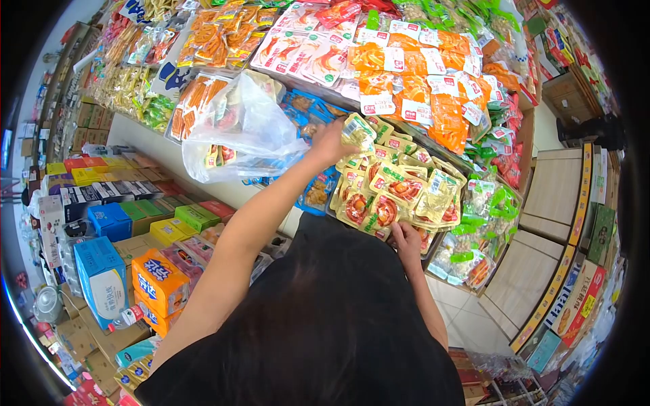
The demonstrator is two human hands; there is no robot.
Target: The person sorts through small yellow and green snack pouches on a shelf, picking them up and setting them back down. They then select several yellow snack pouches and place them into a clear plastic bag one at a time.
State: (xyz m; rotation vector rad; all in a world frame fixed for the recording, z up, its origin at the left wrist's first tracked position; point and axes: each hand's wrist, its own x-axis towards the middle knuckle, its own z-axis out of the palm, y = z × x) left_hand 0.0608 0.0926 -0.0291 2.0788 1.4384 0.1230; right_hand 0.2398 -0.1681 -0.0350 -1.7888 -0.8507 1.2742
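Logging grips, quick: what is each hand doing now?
Left hand: closed on plastic bag and snack packet.
Right hand: touching loose packets, grip cannot be told.

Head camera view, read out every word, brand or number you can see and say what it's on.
Nothing can be read outright.
Orange box: big blue-and-white characters, too blurred to read.
White labels on the orange packs: red print, too small.
Packet in the left hand: print blurred.
Shelf-edge strips: print blurred.

The plastic bag is translucent white, the snack packets yellow-green with red.
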